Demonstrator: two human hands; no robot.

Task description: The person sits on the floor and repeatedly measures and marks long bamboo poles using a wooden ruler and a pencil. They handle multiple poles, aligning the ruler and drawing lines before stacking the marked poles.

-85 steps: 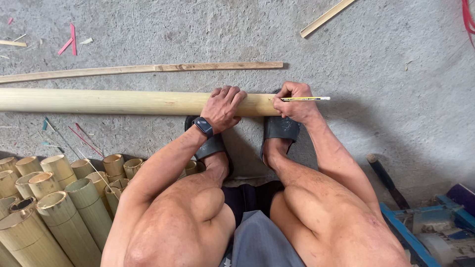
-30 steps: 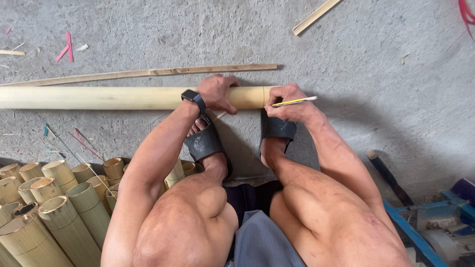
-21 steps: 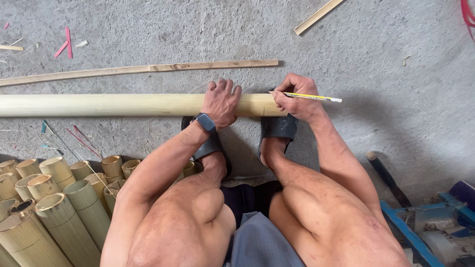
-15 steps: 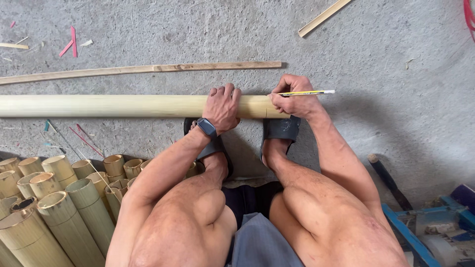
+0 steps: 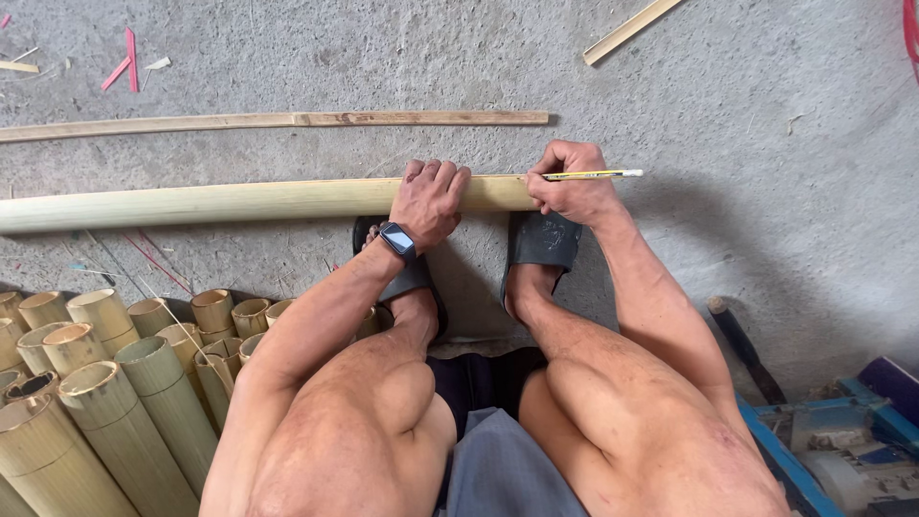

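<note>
Bamboo pole (image 5: 239, 201) lies crosswise on the floor (image 5: 766, 144) ahead of both feet, left hand (image 5: 429, 196) on it, right hand (image 5: 572, 187) with pencil (image 5: 593, 174) at its right end, thin slat (image 5: 278, 121) parallel beyond, cut bamboo stack (image 5: 86, 373) near-left.

My left hand (image 5: 431, 196) lies palm down, fingers spread flat and pointing to 12 o'clock, forearm running back toward 7 o'clock. My right hand (image 5: 572, 187) sits at 3 o'clock of it, closed in a pinch grip, knuckles up, forearm angling back to 5 o'clock. Both arms extended over bent knees.
</note>
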